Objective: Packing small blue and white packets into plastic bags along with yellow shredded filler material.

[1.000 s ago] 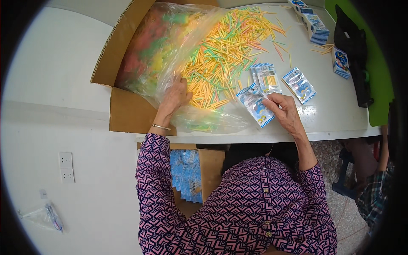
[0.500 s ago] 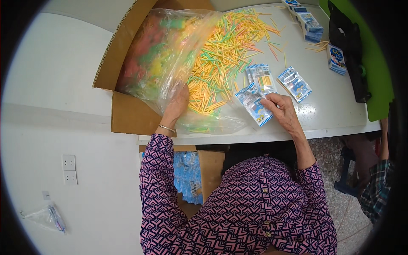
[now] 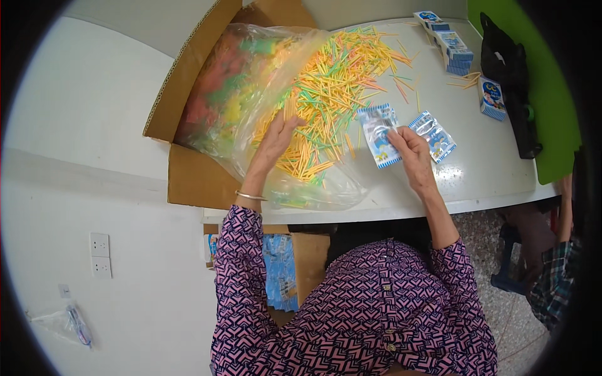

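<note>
1. Forearms in patterned sleeves come up from the lower edge; the left hand [image 3: 276,141] reaches up and slightly right from the wrist, the right hand [image 3: 414,156] up and slightly left.
2. The left hand is at the near left side of the heaped sticks [image 3: 342,75], its fingers pointing away from the body and its thumb out to the right. A small bundle of yellow-orange sticks shows at the fingertips, long axes nearly straight away from the body; I cannot tell whether the fingers close on it.
3. The right hand pinches a blue-and-white packet [image 3: 379,141] by its right side, thumb on top.
4. That packet is over the table [image 3: 489,172], right of the heap; its long axis runs away from the body, far end leaning left.
5. Another packet [image 3: 441,139] lies just beyond the right hand, partly covered, its long axis slanting from far left to near right.
6. Left of the heap, a clear bag [image 3: 244,88] sits in a cardboard box [image 3: 199,182].
</note>
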The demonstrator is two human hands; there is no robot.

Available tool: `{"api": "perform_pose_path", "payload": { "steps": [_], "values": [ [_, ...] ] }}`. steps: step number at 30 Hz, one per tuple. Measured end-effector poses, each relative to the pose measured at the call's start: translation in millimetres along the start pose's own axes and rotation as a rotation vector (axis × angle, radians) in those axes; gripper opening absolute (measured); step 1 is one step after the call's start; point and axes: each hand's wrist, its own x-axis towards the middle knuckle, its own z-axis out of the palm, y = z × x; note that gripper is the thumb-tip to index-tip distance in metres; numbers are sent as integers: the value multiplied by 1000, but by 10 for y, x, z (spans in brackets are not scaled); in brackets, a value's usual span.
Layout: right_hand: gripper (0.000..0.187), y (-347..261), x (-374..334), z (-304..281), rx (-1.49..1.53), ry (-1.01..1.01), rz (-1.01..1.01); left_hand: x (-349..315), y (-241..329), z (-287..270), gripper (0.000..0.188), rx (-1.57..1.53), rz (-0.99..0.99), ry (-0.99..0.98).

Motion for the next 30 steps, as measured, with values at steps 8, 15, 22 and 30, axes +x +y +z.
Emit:
{"api": "perform_pose_path", "payload": {
  "steps": [8, 15, 22, 30],
  "values": [
    [15, -39, 221, 1006, 971, 149, 146, 112, 45, 710, 24, -1772, -149, -102],
    [15, 177, 406, 1273, 1169, 221, 292, -42, 584, 984, 18, -1587, -135, 396],
    [15, 178, 422, 1361, 1146, 216, 315, -87, 552, 1017, 15, -1510, -159, 503],
    [16, 258, 455, 1376, 1137, 146, 287, -87, 429, 1061, 21, -1427, -101, 539]
  ]
}}
